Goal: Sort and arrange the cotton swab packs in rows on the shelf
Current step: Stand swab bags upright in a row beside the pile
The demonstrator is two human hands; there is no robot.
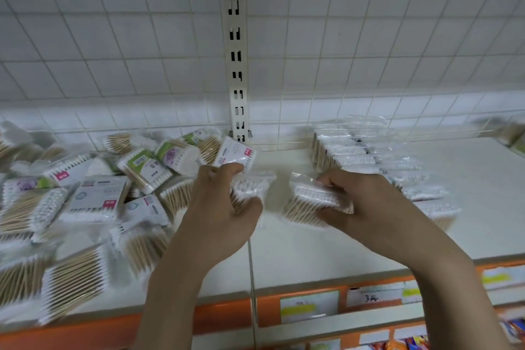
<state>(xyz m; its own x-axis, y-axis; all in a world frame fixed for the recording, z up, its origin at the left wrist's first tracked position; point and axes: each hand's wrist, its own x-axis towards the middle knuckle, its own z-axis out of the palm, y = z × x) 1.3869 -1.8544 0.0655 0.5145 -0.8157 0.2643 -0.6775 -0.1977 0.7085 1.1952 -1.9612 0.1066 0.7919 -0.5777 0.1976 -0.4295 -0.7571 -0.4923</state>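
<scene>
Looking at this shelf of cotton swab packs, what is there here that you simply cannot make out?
All from the head view:
- Pack in the left hand: mostly covered by the fingers.
- Pack in the right hand: label side not shown.
- Loose pile: motion blur makes the print unreadable; cut by the left edge.
- Arranged row: overlapping and blurred, count unclear.
- Price tags: too small and blurred to read.
- Items at the right edge: cut off.

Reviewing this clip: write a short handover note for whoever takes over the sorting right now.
Left hand grips a clear cotton swab pack. Right hand grips a second clear cotton swab pack.
Done: a neat row of clear swab packs runs front to back on the right part of the white shelf.
Left: the loose heap of mixed swab packs on the left part, still unsorted.
</scene>
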